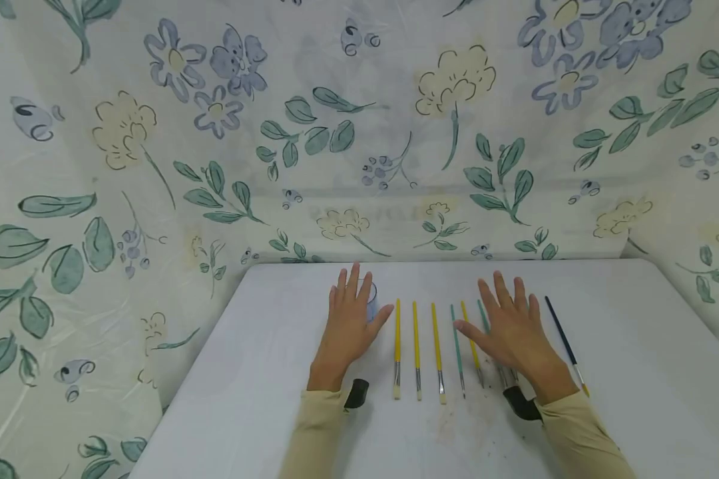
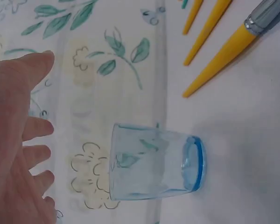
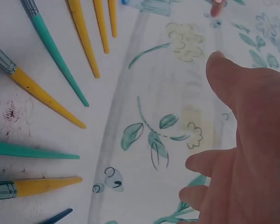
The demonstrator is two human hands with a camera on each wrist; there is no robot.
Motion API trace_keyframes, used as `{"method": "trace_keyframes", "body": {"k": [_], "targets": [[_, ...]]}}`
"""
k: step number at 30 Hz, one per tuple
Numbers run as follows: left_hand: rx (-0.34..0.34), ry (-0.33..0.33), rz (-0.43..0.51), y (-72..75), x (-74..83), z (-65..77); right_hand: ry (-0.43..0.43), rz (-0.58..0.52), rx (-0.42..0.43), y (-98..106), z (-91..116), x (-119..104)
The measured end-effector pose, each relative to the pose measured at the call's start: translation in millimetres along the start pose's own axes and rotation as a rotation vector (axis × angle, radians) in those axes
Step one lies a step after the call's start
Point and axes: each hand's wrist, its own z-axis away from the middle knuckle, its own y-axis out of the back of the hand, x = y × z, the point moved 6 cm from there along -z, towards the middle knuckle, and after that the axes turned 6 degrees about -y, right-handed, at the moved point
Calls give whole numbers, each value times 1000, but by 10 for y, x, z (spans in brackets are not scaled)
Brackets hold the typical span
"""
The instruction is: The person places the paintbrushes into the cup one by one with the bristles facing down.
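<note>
My left hand (image 1: 350, 326) is held palm down with spread fingers over the left part of the white table. Partly behind its fingers stands a clear blue-tinted glass (image 2: 154, 163), upright and apart from the hand in the left wrist view. My right hand (image 1: 512, 332) hovers with fingers spread above the right part of a row of paintbrushes and hides some of them. Between the hands lie yellow paintbrushes (image 1: 416, 332) and a thin green paintbrush (image 1: 457, 346), bristles toward me. A dark blue paintbrush (image 1: 562, 332) lies right of the right hand. Neither hand holds anything.
The white table (image 1: 245, 372) ends at a floral sheet (image 1: 395, 133) hanging behind it and at both sides. Reddish-brown smudges (image 3: 10, 113) and small specks mark the tabletop near the brush tips. A dark strap sits at each wrist.
</note>
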Motion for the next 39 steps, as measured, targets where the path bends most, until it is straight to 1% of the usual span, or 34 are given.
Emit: {"method": "trace_keyframes", "body": {"k": [3,5,9,11,13,16,20,22,25,31,33,39], "targets": [[55,6,91,65,-129,9,-12,-15,-14,19,14,7],[78,45,186,87,-245,27,-13,-28,-20,32,24,13],[115,152,343,108,-482,79,-7,-53,-39,56,61,16],[137,191,376,109,-575,106,-3,-69,-35,69,85,23],[160,211,412,112,-656,118,5,-72,-22,87,107,32],[144,242,438,54,-769,123,8,-90,-12,109,136,73],[83,288,523,-87,-882,143,2,-135,-30,132,181,131],[69,300,565,-162,-929,161,3,-143,-34,145,199,136],[69,294,619,-238,-961,165,0,-137,-19,171,205,141],[100,253,725,-301,-959,128,12,-130,-3,202,192,157],[98,251,748,-333,-961,118,17,-132,3,205,192,173],[100,253,788,-410,-953,96,-3,-137,8,198,173,247]]}}
